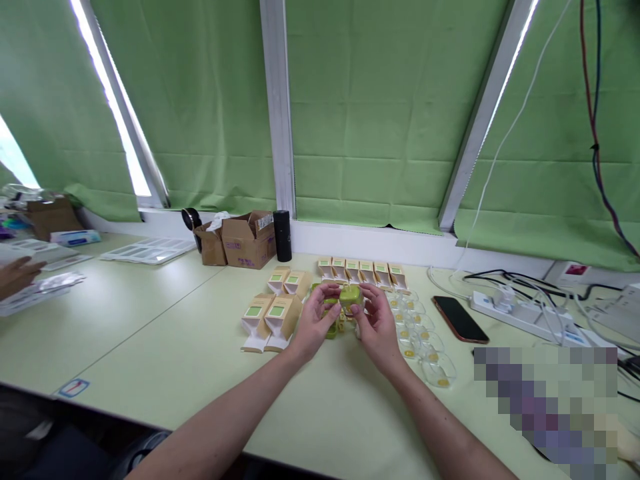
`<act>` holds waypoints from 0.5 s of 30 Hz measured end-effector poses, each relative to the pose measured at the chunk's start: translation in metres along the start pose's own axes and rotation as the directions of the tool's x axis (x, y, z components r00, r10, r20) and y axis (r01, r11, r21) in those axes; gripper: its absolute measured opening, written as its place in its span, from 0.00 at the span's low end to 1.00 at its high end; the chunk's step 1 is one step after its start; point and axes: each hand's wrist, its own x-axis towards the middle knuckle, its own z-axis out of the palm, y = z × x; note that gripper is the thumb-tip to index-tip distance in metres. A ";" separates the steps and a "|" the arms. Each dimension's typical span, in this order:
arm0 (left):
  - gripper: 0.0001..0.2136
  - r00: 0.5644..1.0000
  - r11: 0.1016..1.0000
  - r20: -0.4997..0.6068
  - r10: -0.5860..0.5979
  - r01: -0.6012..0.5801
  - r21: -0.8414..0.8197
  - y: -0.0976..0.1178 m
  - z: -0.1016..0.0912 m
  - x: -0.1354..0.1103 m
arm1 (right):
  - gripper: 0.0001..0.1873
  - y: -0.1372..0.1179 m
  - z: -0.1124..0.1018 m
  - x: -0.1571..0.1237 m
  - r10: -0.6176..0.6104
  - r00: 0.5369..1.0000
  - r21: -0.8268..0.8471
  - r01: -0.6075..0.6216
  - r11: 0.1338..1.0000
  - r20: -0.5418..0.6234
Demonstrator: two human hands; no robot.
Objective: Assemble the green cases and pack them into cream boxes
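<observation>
A small, glossy green block (351, 298) with a pale stem-like piece on top is held up between my two hands. My left hand (316, 321) closes its fingertips on its left side. On the other side, the thumb and fingers of my right hand (376, 325) grip it too. More green pieces (331, 328) lie on the table beneath, partly hidden by my hands. Clear plastic cups (434, 369) with yellow discs in them stand in rows beside my right hand. To the left of my left hand are open cream cartons (284, 313) with green squares.
Behind my hands runs a row of similar cartons (353, 270). A phone (460, 319) and a power strip (530, 319) with cables lie at right. Cardboard boxes (249, 240) and a black bottle (283, 237) stand by the wall. Another person's hand (20, 277) is at far left.
</observation>
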 end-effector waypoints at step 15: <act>0.19 0.997 0.984 0.071 0.043 -0.055 0.170 -0.003 0.002 0.001 | 0.22 -0.001 0.004 0.003 0.126 0.992 0.143 -0.120 0.982 -0.027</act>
